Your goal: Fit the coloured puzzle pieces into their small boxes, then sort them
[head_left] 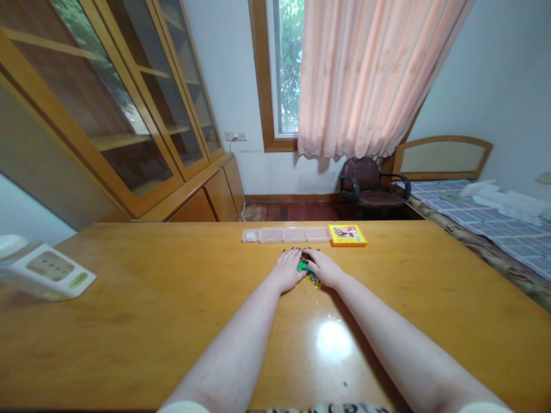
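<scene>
A small heap of tiny colourful pieces, green, blue and yellow, lies on the wooden table; their exact kind is too small to make out. My left hand rests over the heap's left side, fingers stretched forward and apart. From the right, my right hand covers part of the same heap with its fingers extended and slightly bent. Both hands touch or nearly touch the pieces, and some are hidden beneath them. Just beyond the fingertips stands a row of shallow clear plastic trays, with a yellow box at its right end.
The wooden table spreads around my arms. On its left side is a white and clear plastic container. Past the far edge are a brown office chair, a bed and a glass-door cabinet.
</scene>
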Motion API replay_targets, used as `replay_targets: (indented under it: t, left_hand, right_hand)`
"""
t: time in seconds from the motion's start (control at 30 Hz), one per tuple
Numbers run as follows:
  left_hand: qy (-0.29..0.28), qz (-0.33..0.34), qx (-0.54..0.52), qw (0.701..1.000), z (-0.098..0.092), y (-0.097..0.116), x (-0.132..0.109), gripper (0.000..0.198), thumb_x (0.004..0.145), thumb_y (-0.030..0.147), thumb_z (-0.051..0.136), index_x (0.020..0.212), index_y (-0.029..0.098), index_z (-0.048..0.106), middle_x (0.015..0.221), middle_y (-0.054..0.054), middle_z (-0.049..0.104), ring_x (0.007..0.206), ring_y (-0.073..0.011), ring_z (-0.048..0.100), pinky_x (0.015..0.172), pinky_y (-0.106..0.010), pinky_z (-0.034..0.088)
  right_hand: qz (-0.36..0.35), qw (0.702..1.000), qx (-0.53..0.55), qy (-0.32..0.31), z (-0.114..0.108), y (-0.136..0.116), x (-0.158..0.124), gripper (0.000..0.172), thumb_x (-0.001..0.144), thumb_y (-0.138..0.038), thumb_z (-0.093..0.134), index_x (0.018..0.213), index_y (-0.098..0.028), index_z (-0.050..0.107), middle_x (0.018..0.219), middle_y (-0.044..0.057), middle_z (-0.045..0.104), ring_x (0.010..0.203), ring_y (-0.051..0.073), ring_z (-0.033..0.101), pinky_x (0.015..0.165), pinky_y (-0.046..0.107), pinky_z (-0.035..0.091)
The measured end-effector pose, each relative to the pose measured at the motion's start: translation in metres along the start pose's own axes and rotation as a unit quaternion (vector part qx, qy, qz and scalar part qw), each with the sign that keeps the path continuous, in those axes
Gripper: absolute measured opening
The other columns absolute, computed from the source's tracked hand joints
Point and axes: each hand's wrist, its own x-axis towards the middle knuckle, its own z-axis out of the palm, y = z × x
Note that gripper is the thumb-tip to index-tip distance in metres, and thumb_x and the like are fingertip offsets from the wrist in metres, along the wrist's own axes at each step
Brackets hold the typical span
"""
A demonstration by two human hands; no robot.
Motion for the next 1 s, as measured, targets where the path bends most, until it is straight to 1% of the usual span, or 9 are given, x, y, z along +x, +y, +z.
replay_targets:
  t: [0.13,0.23,0.27,0.37,0.43,0.6,0.73,0.9,1.0]
  left_hand:
    - [0.026,0.011,-0.028,0.999,0.001,-0.002,0.002,0.054,0.083,0.032,0.047,0.135,0.017,0.038,0.142,-0.012,0.039,0.132,-0.0239,0.033,0.111,-0.041,0.023]
    - [0.033,-0.014,-0.024,0.999,0.000,0.000,0.005,0.058,0.083,0.033,0.047,0.138,0.018,0.034,0.147,-0.012,0.030,0.135,-0.0247,0.027,0.111,-0.043,0.022]
    - [0.028,-0.021,-0.017,0.999,-0.001,0.001,0.006,0.059,0.083,0.034,0.047,0.138,0.018,0.033,0.148,-0.012,0.028,0.136,-0.0250,0.024,0.112,-0.044,0.019]
    - [0.005,-0.021,0.001,1.000,-0.002,0.005,0.008,0.056,0.084,0.036,0.044,0.137,0.021,0.035,0.147,-0.010,0.030,0.137,-0.0248,0.024,0.113,-0.047,0.013]
    - [0.000,-0.017,0.002,1.000,-0.002,0.006,0.009,0.052,0.086,0.036,0.042,0.136,0.022,0.038,0.145,-0.009,0.034,0.136,-0.0242,0.026,0.113,-0.048,0.012]
    - [-0.021,0.030,-0.016,0.999,0.000,0.007,0.008,0.050,0.085,0.026,0.042,0.135,0.021,0.039,0.142,-0.008,0.039,0.133,-0.0207,0.033,0.113,-0.044,0.018]
    - [-0.021,0.071,-0.043,0.996,-0.001,0.009,0.006,0.050,0.083,0.022,0.046,0.133,0.023,0.041,0.139,-0.007,0.045,0.127,-0.0205,0.041,0.110,-0.041,0.026]
    - [0.047,0.000,-0.059,0.997,-0.005,0.011,0.009,0.052,0.084,0.028,0.046,0.134,0.017,0.039,0.141,-0.011,0.041,0.130,-0.0238,0.036,0.110,-0.041,0.027]
    - [0.036,-0.035,-0.083,0.995,-0.005,0.011,0.010,0.056,0.089,0.037,0.037,0.139,0.014,0.031,0.145,-0.013,0.033,0.134,-0.0241,0.029,0.111,-0.042,0.024]
  right_hand:
    - [-0.004,0.993,0.118,0.011,-0.002,-0.006,-0.007,0.041,0.086,-0.025,0.042,0.126,-0.015,0.050,0.128,0.012,0.054,0.117,0.021,0.050,0.102,0.038,0.036]
    - [0.026,0.993,0.115,0.018,-0.003,-0.008,-0.015,0.048,0.085,-0.030,0.045,0.131,-0.016,0.044,0.131,0.014,0.051,0.120,0.023,0.048,0.104,0.043,0.033]
    - [0.036,0.996,0.082,0.015,-0.003,-0.008,-0.019,0.057,0.082,-0.036,0.051,0.134,-0.016,0.041,0.134,0.015,0.047,0.123,0.025,0.044,0.105,0.047,0.029]
    - [0.044,0.998,-0.031,-0.035,-0.001,-0.008,-0.028,0.101,0.059,-0.053,0.072,0.142,-0.017,0.027,0.145,0.019,0.029,0.135,0.033,0.022,0.109,0.056,0.011]
    - [0.045,0.995,-0.067,-0.060,0.001,-0.008,-0.031,0.111,0.053,-0.056,0.074,0.144,-0.018,0.022,0.148,0.020,0.022,0.137,0.033,0.016,0.109,0.057,0.007]
    - [0.019,0.996,-0.081,-0.036,0.006,-0.011,-0.025,0.088,0.072,-0.047,0.064,0.143,-0.014,0.023,0.144,0.019,0.031,0.135,0.029,0.025,0.110,0.053,0.013]
    - [0.004,0.997,-0.072,-0.011,0.006,-0.010,-0.021,0.076,0.077,-0.043,0.060,0.140,-0.014,0.030,0.141,0.018,0.037,0.132,0.028,0.032,0.109,0.050,0.020]
    - [0.018,0.997,-0.071,0.018,0.005,-0.007,-0.014,0.086,0.071,-0.046,0.064,0.142,-0.015,0.025,0.143,0.018,0.034,0.134,0.029,0.028,0.109,0.053,0.016]
    - [0.023,0.996,-0.087,-0.006,0.006,-0.007,-0.007,0.087,0.072,-0.046,0.062,0.143,-0.016,0.023,0.146,0.018,0.028,0.136,0.029,0.023,0.109,0.055,0.010]
